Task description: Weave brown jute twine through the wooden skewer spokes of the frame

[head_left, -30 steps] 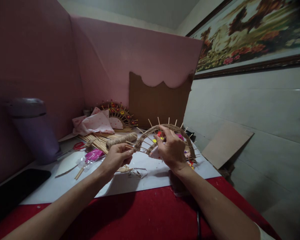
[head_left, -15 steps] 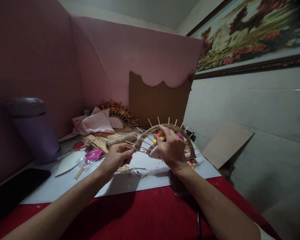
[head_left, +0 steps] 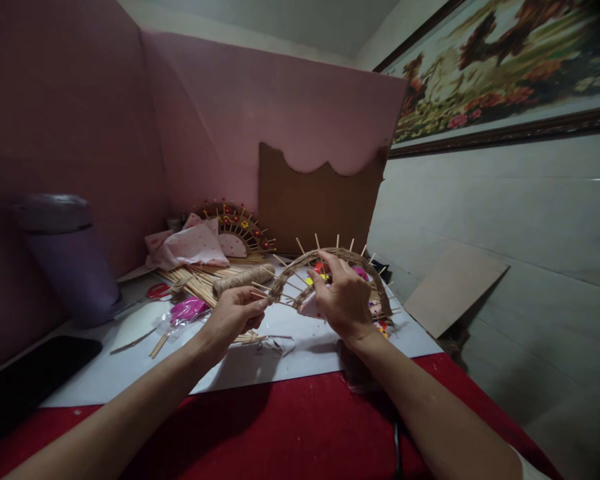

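Observation:
Between my hands is a half-round fan frame [head_left: 283, 279] of thin wooden sticks, with a wide arc of brown twine woven through them and stick ends poking out past it. My left hand [head_left: 237, 312] pinches its lower left end, thumb against fingers. My right hand [head_left: 344, 297] is closed on the middle of the frame, thumb and index finger toward the twine arc; its palm side is hidden. Dotted pale cloth [head_left: 310, 305] shows at the frame's centre, under my right hand. Bright red, yellow and magenta bits are visible behind the frame.
Behind my left hand lie a twine roll [head_left: 243, 280] and many loose sticks [head_left: 195, 283]. A decorated fan [head_left: 240, 219] leans at the back beside folded cloth [head_left: 193, 243]. Red-handled scissors [head_left: 157, 291], a magenta packet [head_left: 187, 309], a purple tumbler [head_left: 73, 267] and a black phone [head_left: 45, 367] are left.

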`<state>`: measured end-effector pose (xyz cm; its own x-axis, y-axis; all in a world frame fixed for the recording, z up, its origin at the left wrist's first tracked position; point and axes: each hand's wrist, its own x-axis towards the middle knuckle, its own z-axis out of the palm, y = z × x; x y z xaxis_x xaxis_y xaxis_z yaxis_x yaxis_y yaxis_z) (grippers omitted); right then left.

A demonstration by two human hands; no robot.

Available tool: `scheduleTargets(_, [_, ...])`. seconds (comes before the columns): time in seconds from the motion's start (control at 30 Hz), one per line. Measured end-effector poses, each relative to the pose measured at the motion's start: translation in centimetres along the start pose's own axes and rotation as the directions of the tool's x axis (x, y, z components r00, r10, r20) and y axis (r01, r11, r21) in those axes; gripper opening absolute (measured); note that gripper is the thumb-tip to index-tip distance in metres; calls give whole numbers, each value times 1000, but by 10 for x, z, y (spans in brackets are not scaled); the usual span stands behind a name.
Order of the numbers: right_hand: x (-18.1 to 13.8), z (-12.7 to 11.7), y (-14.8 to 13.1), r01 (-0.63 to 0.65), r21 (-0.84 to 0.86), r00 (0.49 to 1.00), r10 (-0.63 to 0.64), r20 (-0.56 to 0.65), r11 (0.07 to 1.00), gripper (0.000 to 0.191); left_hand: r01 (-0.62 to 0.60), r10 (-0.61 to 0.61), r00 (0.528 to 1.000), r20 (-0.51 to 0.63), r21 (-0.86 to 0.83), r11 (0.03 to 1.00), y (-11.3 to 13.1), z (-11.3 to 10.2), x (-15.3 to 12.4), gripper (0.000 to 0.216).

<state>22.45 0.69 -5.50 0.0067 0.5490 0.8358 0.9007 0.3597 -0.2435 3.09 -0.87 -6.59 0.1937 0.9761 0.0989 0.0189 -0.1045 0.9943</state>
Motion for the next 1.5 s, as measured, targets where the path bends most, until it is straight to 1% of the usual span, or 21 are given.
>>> scheduleTargets(0.23, [0, -1, 1, 1, 8, 1000, -1, 9, 1000, 36, 18, -18, 1000, 16, -8, 1000, 3, 2, -2, 19])
scheduleTargets(0.43, [-1, -1, 0, 15, 18, 1000, -16, 14, 1000, 34, 62, -62, 998, -7, -2, 998, 8, 5, -4, 18])
scheduleTargets(0.6, [-1, 0, 0, 3, 1, 1000, -3, 15, 1000, 34, 49, -49, 999, 11, 13, 999, 8, 5, -4, 19])
scheduleTargets(0.8, [0, 1, 2, 10, -16, 1000, -10, 19, 1000, 34, 41, -41, 999, 0, 20, 999, 6, 5, -4, 19])
scheduleTargets(1.1, [0, 3, 2, 15, -36, 1000, -15, -1, 999, 33, 25, -26, 1000, 12, 40, 999, 6, 4, -5, 19])
scheduleTargets(1.5, [0, 3, 2, 6, -51, 1000, -7, -10, 999, 31, -8, 8, 999, 54, -2, 1000, 6, 4, -6, 19])
